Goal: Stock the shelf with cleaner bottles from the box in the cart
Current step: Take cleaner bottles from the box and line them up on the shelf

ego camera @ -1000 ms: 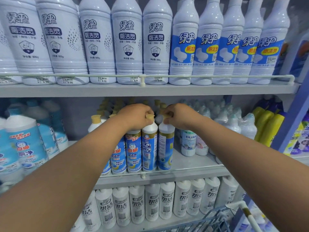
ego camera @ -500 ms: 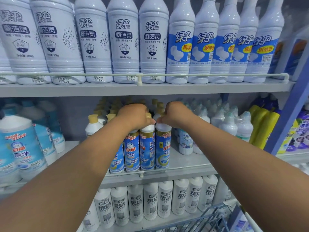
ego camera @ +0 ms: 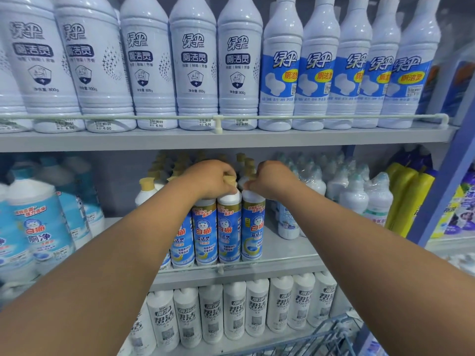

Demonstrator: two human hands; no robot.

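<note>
Two cleaner bottles with tan caps stand upright at the front of the middle shelf (ego camera: 282,263), side by side behind its wire rail (ego camera: 270,260). The left hand (ego camera: 209,179) is clenched around the neck and cap of the left bottle (ego camera: 228,227); the right hand (ego camera: 272,179) is closed over the top of the right bottle (ego camera: 253,227). More of the same bottles stand left of and behind this pair. Below the shelf sits a row of white bottles (ego camera: 235,312), and a cart (ego camera: 331,335) corner shows lower right.
</note>
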